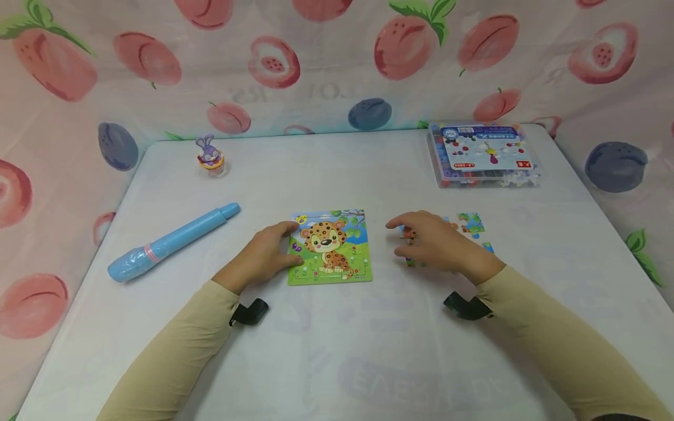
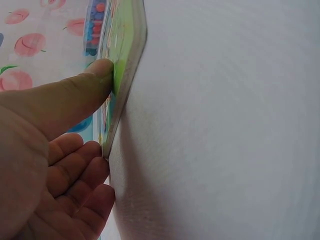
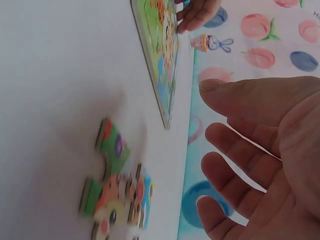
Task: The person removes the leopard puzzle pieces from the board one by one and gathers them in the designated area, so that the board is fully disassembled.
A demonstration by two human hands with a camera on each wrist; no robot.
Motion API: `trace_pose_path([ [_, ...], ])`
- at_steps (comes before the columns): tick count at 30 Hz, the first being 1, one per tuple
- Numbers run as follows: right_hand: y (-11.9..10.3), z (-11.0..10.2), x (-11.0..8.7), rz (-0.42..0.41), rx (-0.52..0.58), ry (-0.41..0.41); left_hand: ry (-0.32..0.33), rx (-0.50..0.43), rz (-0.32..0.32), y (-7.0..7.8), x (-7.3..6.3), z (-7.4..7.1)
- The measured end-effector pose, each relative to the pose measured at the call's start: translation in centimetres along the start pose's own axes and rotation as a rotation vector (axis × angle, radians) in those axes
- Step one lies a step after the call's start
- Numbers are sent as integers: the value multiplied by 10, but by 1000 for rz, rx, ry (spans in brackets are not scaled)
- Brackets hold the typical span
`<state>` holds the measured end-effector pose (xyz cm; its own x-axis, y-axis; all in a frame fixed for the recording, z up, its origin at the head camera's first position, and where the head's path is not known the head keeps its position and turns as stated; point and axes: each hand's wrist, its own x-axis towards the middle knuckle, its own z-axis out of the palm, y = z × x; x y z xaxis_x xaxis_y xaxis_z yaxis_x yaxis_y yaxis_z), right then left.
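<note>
A square leopard puzzle board (image 1: pixel 342 275) lies on the white table in front of me. My left hand (image 1: pixel 263 252) rests at its left side, thumb and index finger spread over the edge of the picture. In the left wrist view the thumb (image 2: pixel 82 97) lies straight on the board's face, and the other fingers bend loosely beside its corner. My right hand (image 1: pixel 439 242) hovers with parted fingers over loose puzzle pieces (image 1: pixel 472 224), hiding some of them. Nothing is between its thumb and fingers. The right wrist view shows a cluster of wooden pieces (image 3: pixel 111 197) below that hand.
A light blue tube-shaped thing (image 1: pixel 179 237) lies at the left. Behind it stands a small purple rabbit figure (image 1: pixel 210 156). A clear plastic box (image 1: pixel 484 155) of colourful parts sits at the back right. Fruit-patterned cloth (image 1: pixel 326 76) hangs behind the table.
</note>
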<state>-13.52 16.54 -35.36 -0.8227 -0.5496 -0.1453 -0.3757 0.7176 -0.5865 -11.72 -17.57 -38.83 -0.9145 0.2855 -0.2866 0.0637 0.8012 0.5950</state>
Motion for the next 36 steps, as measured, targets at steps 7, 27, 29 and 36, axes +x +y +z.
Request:
trace_pose_path([
  [7,-12,11,11,-40,18,-22,5,1,4,0,0,0],
  [27,-30,41,33,-149,-8,-76,9,15,6,-2,2,1],
  [29,-32,44,34,-134,-12,-87,9,14,5,-2,1,1],
  [36,-34,52,37,-110,-37,-109,7,14,6,-1,1,0],
])
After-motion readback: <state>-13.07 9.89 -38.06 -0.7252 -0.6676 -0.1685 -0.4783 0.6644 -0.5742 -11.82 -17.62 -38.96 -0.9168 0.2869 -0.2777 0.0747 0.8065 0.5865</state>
